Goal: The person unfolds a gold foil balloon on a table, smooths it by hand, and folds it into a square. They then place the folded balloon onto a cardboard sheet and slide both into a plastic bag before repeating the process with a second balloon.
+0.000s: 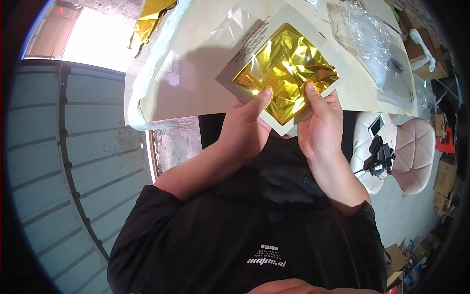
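Observation:
A clear plastic bag (235, 66) with small printed text along one edge is held tilted cornerwise over the front edge of the table. Folded, crinkled gold foil (289, 61) fills most of its middle. My left hand (249, 117) grips the lower left side, thumb pressed on top and fingers underneath. On the lower right side, my right hand (320, 117) pinches the bag the same way, its thumb lying on the foil. Most of the fingers of both hands are hidden beneath the bag.
The pale tabletop (196, 73) carries a whitish strand (149, 78) along its left side, more gold foil (149, 22) at the far left, and clear plastic bags (364, 44) at right. Cushioned stools (413, 157) hold a phone (376, 126) and a black device (379, 157). Cardboard boxes (444, 179) line the right.

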`<move>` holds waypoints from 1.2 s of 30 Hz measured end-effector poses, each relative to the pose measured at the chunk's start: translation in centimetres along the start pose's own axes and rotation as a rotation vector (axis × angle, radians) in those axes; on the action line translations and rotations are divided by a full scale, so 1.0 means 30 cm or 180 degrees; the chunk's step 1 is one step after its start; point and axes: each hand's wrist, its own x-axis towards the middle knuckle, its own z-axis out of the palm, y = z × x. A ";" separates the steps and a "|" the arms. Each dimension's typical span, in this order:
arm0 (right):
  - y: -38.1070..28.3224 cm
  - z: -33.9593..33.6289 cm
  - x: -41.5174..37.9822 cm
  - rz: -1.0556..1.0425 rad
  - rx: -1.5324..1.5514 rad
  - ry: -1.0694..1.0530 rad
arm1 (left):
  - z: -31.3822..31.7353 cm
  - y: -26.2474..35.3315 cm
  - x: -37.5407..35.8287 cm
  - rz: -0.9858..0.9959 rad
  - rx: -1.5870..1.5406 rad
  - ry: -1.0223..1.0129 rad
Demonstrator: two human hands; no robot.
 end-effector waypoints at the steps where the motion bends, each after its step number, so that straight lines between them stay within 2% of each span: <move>1: -0.001 0.002 0.002 0.0033 -0.0052 -0.0030 | -0.010 0.009 0.001 -0.0058 0.0053 0.0038; 5: -0.063 -0.038 0.000 0.0494 -0.0124 -0.0106 | -0.063 0.042 0.028 0.0111 0.0282 0.0341; 7: -0.090 -0.116 0.011 0.0717 -0.0790 -0.0750 | -0.083 0.074 0.021 -0.0109 0.0305 0.0343; 9: -0.113 -0.164 0.017 0.0706 -0.1005 -0.0850 | -0.083 0.097 0.009 -0.0211 0.0300 0.0301; 11: -0.139 -0.184 0.015 0.0985 -0.1301 -0.0867 | -0.082 0.105 -0.003 -0.0303 0.0354 -0.0075; 12: -0.135 -0.174 0.011 0.0884 -0.1255 -0.0761 | -0.086 0.094 -0.003 -0.0311 0.0354 -0.0081; 14: -0.120 -0.171 0.009 0.0774 -0.1247 -0.0762 | -0.097 0.068 -0.004 -0.0194 0.0555 0.0356; 16: -0.100 -0.153 0.009 0.0664 -0.1238 -0.0763 | -0.092 0.068 -0.008 -0.0279 0.0379 0.0339; 18: -0.083 -0.122 0.009 0.0426 -0.1211 -0.0453 | -0.066 0.077 -0.018 -0.0378 0.0193 0.0314; 21: -0.089 -0.118 0.014 0.0625 -0.1132 -0.0561 | -0.038 0.104 -0.035 -0.0572 0.0119 0.0074; 23: -0.109 -0.140 0.019 0.0781 -0.1001 -0.0537 | -0.043 0.112 -0.029 -0.0037 0.0439 0.0099; 25: -0.121 -0.194 0.031 0.0982 -0.1273 -0.1460 | -0.057 0.123 -0.021 -0.0013 0.0250 -0.0036; 27: -0.108 -0.187 0.016 0.1011 -0.1157 -0.1311 | -0.085 0.113 -0.016 0.0045 0.0489 0.0344; 29: -0.103 -0.183 0.011 0.1168 -0.1309 -0.1196 | -0.089 0.103 -0.025 0.0059 0.0797 0.0427; 31: -0.092 -0.154 0.001 0.1147 -0.1348 -0.1030 | -0.081 0.101 -0.030 0.0078 0.1111 0.0509; 34: -0.055 -0.140 -0.006 0.0817 -0.1224 -0.0896 | -0.053 0.118 -0.034 -0.0098 0.0570 0.0257; 36: -0.026 -0.127 -0.016 0.0257 -0.1018 -0.0851 | -0.051 0.128 -0.040 -0.0276 0.0139 -0.0146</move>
